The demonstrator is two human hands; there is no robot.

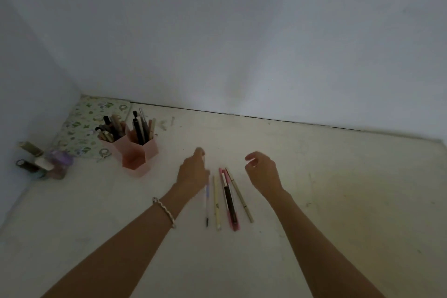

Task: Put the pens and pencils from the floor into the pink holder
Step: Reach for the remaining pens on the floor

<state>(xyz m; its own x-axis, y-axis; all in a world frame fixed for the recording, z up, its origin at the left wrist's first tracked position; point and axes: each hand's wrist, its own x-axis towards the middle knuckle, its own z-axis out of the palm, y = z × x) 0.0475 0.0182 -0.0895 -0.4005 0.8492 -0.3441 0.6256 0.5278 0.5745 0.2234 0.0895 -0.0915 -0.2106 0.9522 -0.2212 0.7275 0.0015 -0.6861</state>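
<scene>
The pink holder (141, 152), made of joined hexagon cups and holding several pens, stands on the floor at the left. Several pens and pencils lie side by side on the floor: a pale yellow pencil (216, 203), a pink and black pen pair (229, 201) and a beige pencil (242, 198). My left hand (193, 173) is closed around the upper part of a white-blue pen (207, 203), whose dark lower end stays near the floor. My right hand (262, 172) hovers just right of the row, fingers curled apart, holding nothing.
A floral-patterned pad (89, 126) lies in the corner behind the holder. Rolls of tape and small jars (43, 164) cluster at the far left. White walls (242, 43) meet the pale floor (338, 189) close behind.
</scene>
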